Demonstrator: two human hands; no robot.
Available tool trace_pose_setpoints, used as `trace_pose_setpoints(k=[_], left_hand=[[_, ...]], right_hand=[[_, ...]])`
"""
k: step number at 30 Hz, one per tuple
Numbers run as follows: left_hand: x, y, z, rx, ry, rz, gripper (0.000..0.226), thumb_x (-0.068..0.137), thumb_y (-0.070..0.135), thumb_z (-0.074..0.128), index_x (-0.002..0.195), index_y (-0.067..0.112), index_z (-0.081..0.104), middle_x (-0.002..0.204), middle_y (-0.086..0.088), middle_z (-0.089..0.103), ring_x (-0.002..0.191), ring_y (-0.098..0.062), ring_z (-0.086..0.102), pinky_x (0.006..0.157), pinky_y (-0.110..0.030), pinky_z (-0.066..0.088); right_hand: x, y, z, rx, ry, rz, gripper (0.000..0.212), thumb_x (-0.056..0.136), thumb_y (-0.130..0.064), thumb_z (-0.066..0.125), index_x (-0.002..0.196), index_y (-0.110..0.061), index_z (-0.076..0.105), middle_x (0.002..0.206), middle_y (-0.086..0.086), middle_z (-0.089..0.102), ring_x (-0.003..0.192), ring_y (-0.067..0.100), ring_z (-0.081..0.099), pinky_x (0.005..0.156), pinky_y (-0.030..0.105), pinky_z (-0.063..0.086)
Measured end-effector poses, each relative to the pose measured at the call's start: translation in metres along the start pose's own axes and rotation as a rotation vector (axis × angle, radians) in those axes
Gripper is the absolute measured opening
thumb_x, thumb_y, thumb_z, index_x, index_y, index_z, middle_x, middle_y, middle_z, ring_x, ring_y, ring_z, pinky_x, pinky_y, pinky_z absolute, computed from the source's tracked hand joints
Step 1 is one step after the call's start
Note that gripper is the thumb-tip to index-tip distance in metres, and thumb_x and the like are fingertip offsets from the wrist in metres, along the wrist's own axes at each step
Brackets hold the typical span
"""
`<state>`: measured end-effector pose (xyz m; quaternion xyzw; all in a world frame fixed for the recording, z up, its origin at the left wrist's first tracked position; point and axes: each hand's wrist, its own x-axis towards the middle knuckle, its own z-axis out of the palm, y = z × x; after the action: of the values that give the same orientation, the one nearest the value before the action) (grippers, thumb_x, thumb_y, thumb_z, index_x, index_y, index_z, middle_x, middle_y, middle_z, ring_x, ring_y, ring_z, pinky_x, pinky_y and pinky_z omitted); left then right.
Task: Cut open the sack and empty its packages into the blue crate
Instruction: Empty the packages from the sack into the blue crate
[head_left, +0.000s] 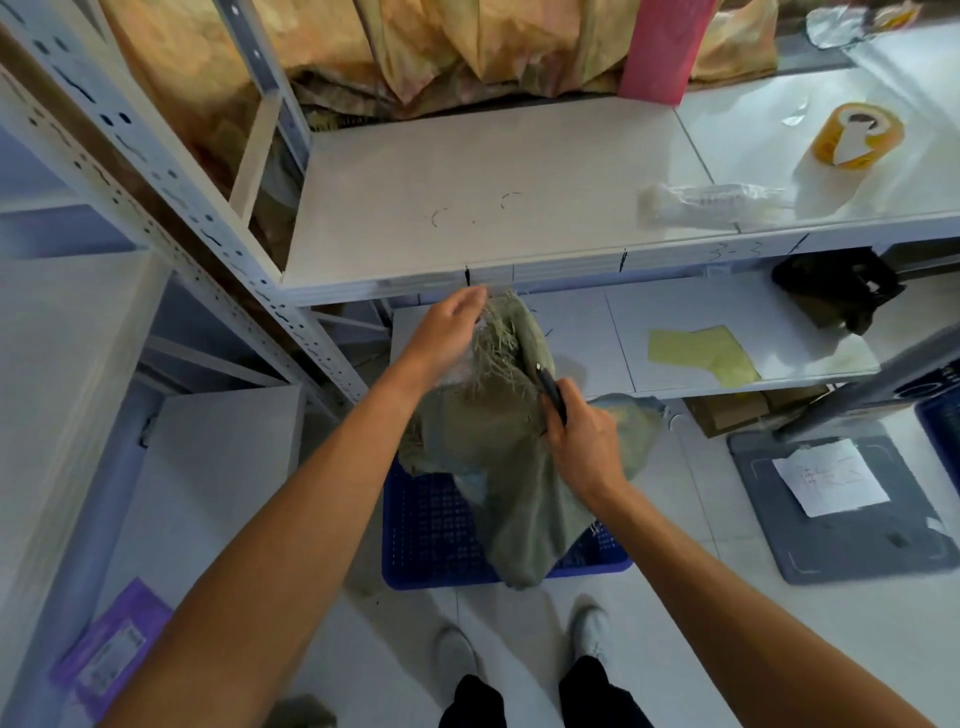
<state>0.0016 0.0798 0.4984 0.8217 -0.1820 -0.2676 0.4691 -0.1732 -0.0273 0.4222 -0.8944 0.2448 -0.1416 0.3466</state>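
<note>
Purple packet (111, 652) sits way over on the left, lying flat on a low shelf of the grey metal rack (171, 202). Moving in, the left hand (447, 330) is up at the frayed top of the olive-green sack (498, 447), fingers curled in against the loose strands; looks like it's pinching the fabric, but the fingertips are hidden behind the fraying so I can't say for sure. The sack hangs down from there, with its bottom end draped over the front rim of the blue crate (436, 525) on the floor. Right hand (582, 441) is closed around a dark-handled cutter (550, 392), tip pointing up and pressed against the sack's right edge. Further right, a yellow scrap (701, 353) lies on the lower shelf, a roll of yellow tape (857, 136) stands on the upper one, and a grey floor scale (836, 506) with a sheet of paper (830, 483) on it sits on the tiles.
</note>
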Motion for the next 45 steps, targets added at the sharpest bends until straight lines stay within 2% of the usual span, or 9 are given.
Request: trace_pose_setpoints(k=[7,10,13,18,23,31,34,38,45], left_hand=[[0.011,0.004,0.013,0.245,-0.223,-0.120,0.075,0.086,0.064,0.066,0.142,0.016,0.052,0.137,-0.001,0.054,0.123,-0.021,0.054,0.089,-0.032,0.042],[0.013,-0.003,0.021,0.508,-0.331,-0.104,0.038,0.093,0.053,0.064,0.093,0.015,0.065,0.091,-0.002,0.063,0.083,-0.020,0.060,0.063,-0.030,0.040],[0.010,-0.010,0.029,0.611,-0.310,-0.054,0.043,0.101,0.039,0.059,0.065,0.018,0.045,0.064,0.000,0.044,0.061,-0.018,0.045,0.053,-0.031,0.029],[-0.011,-0.003,0.038,0.546,-0.194,0.078,0.035,0.105,0.036,0.050,0.119,0.008,0.065,0.118,-0.014,0.068,0.120,-0.035,0.058,0.094,-0.039,0.046],[-0.041,0.000,0.037,0.352,-0.081,0.094,0.054,0.107,0.035,0.045,0.152,0.005,0.040,0.157,-0.011,0.043,0.146,-0.026,0.038,0.114,-0.030,0.029],[-0.072,0.006,0.020,0.267,0.020,0.071,0.058,0.105,0.043,0.046,0.149,0.007,0.046,0.154,-0.009,0.047,0.143,-0.023,0.042,0.120,-0.039,0.033],[-0.084,0.018,0.013,0.227,0.062,0.084,0.056,0.106,0.038,0.047,0.152,0.008,0.042,0.157,-0.004,0.041,0.146,-0.017,0.036,0.116,-0.026,0.027],[-0.102,0.039,-0.002,0.154,0.120,0.147,0.045,0.105,0.042,0.048,0.132,0.008,0.060,0.126,-0.008,0.067,0.118,-0.017,0.063,0.105,-0.045,0.050],[-0.124,0.079,-0.017,0.120,0.170,0.278,0.022,0.108,0.026,0.046,0.112,0.015,0.064,0.099,0.005,0.067,0.096,-0.003,0.064,0.094,-0.031,0.052]], right_hand=[[-0.018,0.014,0.011,-0.078,-0.073,-0.039,0.011,0.102,-0.019,0.051,0.106,-0.009,0.055,0.080,0.013,0.070,0.066,0.036,0.061,0.056,0.035,0.038],[-0.025,0.021,0.015,-0.077,-0.070,-0.038,0.012,0.102,-0.017,0.051,0.109,-0.009,0.056,0.083,0.013,0.071,0.067,0.034,0.063,0.059,0.030,0.033],[-0.028,0.026,0.017,-0.055,-0.074,0.007,0.012,0.103,-0.019,0.049,0.107,-0.009,0.055,0.083,0.011,0.071,0.068,0.032,0.062,0.060,0.030,0.034],[-0.026,0.027,0.015,0.017,-0.070,0.059,0.017,0.106,-0.023,0.043,0.107,-0.008,0.051,0.084,0.014,0.069,0.070,0.035,0.060,0.057,0.039,0.042],[-0.026,0.024,0.015,0.207,-0.140,0.135,0.015,0.105,-0.033,0.042,0.104,-0.021,0.050,0.079,0.005,0.068,0.067,0.027,0.063,0.058,0.042,0.047],[-0.017,0.032,0.008,0.540,-0.235,0.291,0.018,0.104,-0.032,0.046,0.106,-0.021,0.060,0.093,0.013,0.068,0.072,0.032,0.070,0.065,0.048,0.062],[-0.006,0.053,0.002,0.355,-0.128,0.303,0.020,0.100,-0.023,0.049,0.109,-0.020,0.067,0.095,0.006,0.070,0.077,0.026,0.066,0.066,0.037,0.055],[0.008,0.093,-0.010,0.121,-0.109,0.415,0.032,0.091,-0.015,0.051,0.119,-0.015,0.067,0.103,0.014,0.072,0.087,0.032,0.065,0.071,0.039,0.052],[0.029,0.125,-0.014,-0.253,-0.239,0.243,0.059,0.093,-0.018,0.054,0.149,-0.021,0.037,0.132,0.019,0.053,0.107,0.041,0.060,0.087,0.048,0.048]])
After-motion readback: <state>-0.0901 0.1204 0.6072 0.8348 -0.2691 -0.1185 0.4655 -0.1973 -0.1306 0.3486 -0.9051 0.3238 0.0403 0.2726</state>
